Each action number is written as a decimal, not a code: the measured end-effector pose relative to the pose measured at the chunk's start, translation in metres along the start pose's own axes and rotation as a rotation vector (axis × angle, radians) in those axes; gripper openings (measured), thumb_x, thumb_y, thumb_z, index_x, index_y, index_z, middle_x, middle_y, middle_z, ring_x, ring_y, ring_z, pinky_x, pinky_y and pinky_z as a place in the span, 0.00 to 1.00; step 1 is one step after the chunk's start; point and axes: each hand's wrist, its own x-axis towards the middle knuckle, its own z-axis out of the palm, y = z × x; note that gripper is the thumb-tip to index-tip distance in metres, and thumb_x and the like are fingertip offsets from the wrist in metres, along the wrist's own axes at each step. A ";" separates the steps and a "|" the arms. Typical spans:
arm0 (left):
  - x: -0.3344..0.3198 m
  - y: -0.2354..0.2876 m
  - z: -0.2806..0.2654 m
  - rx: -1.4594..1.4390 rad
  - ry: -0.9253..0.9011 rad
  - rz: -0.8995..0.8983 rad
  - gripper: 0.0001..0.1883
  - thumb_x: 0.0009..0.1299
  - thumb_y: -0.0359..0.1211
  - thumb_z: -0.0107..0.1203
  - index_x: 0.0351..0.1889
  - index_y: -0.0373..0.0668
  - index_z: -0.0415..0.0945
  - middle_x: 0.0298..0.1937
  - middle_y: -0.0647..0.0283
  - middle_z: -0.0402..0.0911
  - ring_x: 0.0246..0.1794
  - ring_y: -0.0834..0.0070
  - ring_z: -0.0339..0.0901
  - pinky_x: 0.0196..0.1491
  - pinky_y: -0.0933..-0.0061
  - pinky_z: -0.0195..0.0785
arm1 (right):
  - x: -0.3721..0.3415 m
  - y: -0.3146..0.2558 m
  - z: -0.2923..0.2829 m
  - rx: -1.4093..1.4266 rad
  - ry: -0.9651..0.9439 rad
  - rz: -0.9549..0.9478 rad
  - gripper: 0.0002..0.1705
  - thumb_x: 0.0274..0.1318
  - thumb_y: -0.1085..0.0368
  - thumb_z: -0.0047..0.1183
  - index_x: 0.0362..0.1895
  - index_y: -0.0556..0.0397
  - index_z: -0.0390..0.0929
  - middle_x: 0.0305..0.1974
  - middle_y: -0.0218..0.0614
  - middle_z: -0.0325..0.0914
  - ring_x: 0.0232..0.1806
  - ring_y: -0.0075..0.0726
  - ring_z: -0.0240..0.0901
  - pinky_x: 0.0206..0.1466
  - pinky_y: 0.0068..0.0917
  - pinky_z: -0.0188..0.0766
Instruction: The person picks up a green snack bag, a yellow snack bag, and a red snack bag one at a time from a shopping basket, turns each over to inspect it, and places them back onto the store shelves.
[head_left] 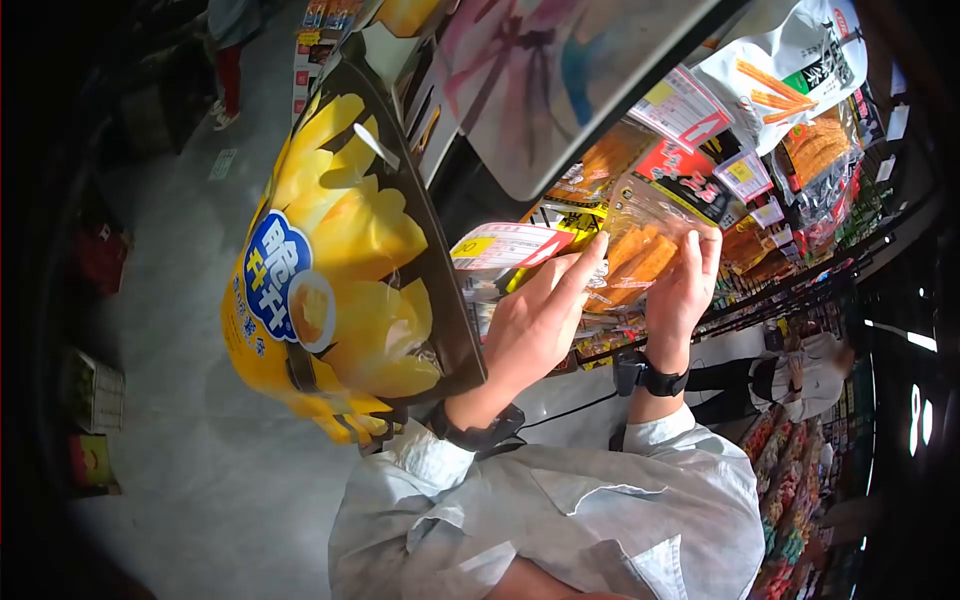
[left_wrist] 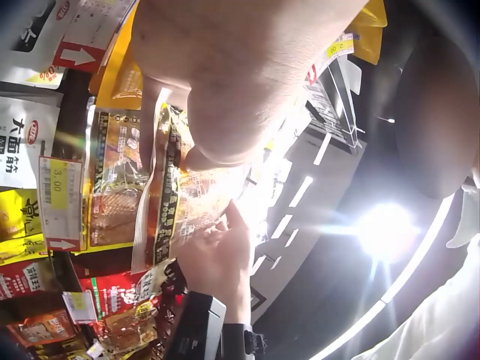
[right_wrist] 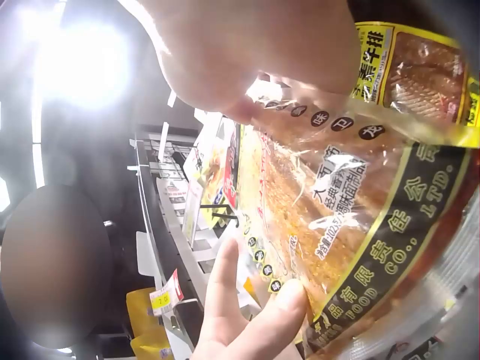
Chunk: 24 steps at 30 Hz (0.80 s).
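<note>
Clear plastic wraps the orange strips in the snack bag (head_left: 635, 258) — it sits between the two hands, in front of a rack of other packets. The left hand (head_left: 532, 325) pinches one edge between thumb and fingers, nearly closed; the right hand (head_left: 686, 280) grips the opposite edge, fingers bent. A price tag (head_left: 508, 246) stands just beside the left hand — and beyond it, a big yellow sign (head_left: 330, 270).
</note>
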 end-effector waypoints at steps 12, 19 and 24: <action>0.025 -0.005 0.016 0.058 0.016 0.101 0.39 0.64 0.21 0.55 0.76 0.43 0.60 0.38 0.56 0.78 0.35 0.57 0.79 0.38 0.59 0.74 | 0.039 0.001 0.012 -0.015 0.155 0.027 0.12 0.76 0.57 0.45 0.45 0.52 0.74 0.41 0.27 0.74 0.44 0.23 0.70 0.53 0.27 0.68; 0.024 -0.008 0.016 0.083 0.035 0.096 0.39 0.64 0.22 0.55 0.77 0.44 0.60 0.34 0.58 0.77 0.32 0.60 0.79 0.36 0.60 0.73 | 0.040 0.009 0.004 -0.016 0.161 0.034 0.13 0.74 0.56 0.48 0.48 0.52 0.76 0.43 0.28 0.77 0.47 0.25 0.72 0.55 0.30 0.69; 0.025 0.000 0.012 0.186 -0.024 0.050 0.38 0.67 0.24 0.57 0.77 0.47 0.58 0.37 0.56 0.78 0.33 0.57 0.79 0.36 0.59 0.74 | 0.045 0.004 0.008 0.004 0.168 0.136 0.20 0.73 0.51 0.46 0.55 0.52 0.75 0.51 0.33 0.79 0.52 0.30 0.75 0.58 0.32 0.71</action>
